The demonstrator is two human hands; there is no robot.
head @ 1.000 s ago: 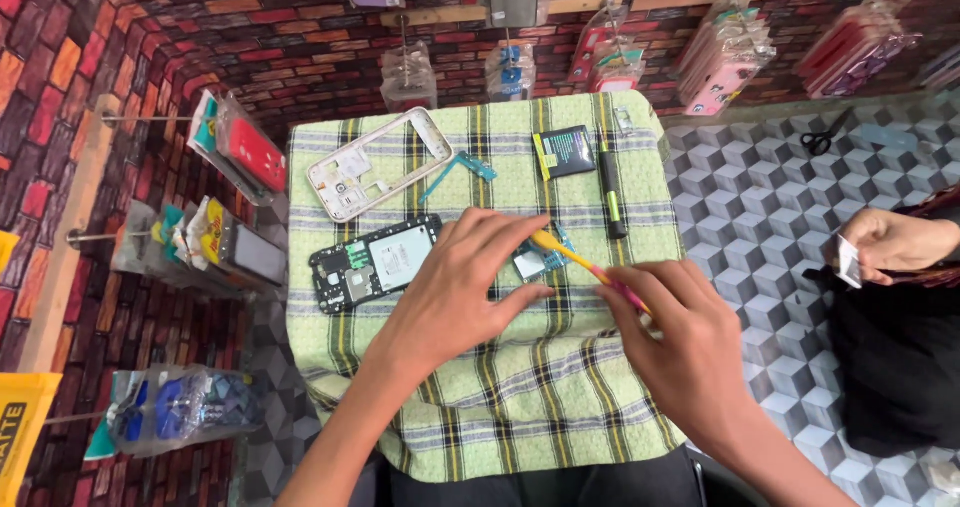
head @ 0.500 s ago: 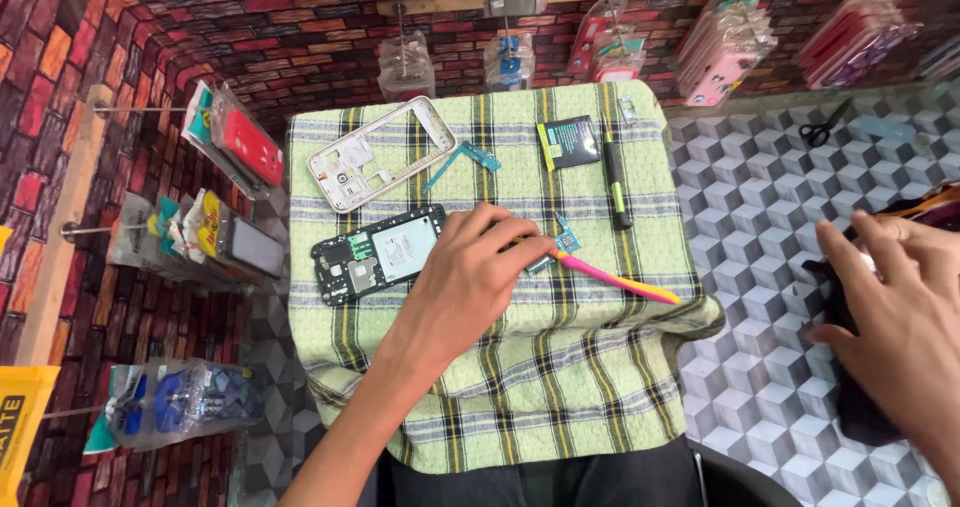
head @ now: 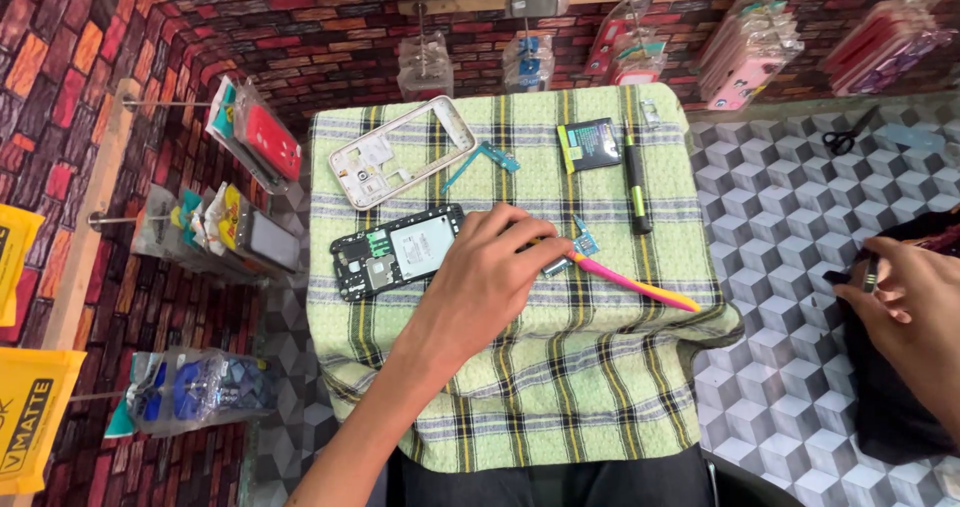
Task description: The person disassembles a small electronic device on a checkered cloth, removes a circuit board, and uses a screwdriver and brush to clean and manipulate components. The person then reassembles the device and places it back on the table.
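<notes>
I'm pinning a small part under my left hand at frame centre, beside the opened phone; my right hand is gripping something thin at the bag. One nudge risks scattering it.

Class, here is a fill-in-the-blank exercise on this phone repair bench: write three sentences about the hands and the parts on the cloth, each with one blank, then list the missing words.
1. The left hand rests on the checked cloth beside the opened black ____.
2. The pink and yellow toothbrush lies on the cloth, its head under the ____ hand.
3. The right hand is off the cloth, at a ____ bag.

Missing words: phone; left; black
</notes>
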